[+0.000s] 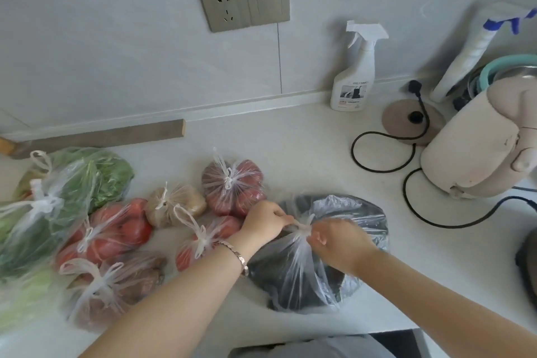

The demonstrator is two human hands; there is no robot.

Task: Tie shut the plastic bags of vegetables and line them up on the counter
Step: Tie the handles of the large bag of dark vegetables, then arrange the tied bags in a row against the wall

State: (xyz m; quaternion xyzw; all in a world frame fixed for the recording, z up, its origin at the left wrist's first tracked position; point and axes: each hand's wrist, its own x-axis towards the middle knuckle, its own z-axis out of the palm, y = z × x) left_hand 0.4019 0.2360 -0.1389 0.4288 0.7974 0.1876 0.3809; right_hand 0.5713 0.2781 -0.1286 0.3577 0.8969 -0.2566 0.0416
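The pale counter [290, 136] fills the lower view below a tiled wall. The biggest bundle, a tied bag of leafy greens [66, 197], lies at 9 o'clock. The dark bag [357, 212], clear plastic over dark vegetables, sits at 5 o'clock of centre, near the counter's front edge and not yet knotted. At 3 o'clock a cream kettle [470, 148] lies tilted beside its round base, its black cord looping over the counter. At 7 o'clock lie a knotted bag of brown vegetables [116, 285] and, just above it, a large tomato bag [114, 229]. Another tied tomato bag [232, 186] rests at 6 o'clock, with a smaller one [209, 238] below it and a potato bag [174, 205] at its 9 o'clock. A white spray bottle [353, 72] stands by the wall at 1 o'clock. The left hand [266, 222] and right hand [340, 244] meet over the dark bag, fingers curled, each pinching its gathered neck [303, 226] from opposite sides
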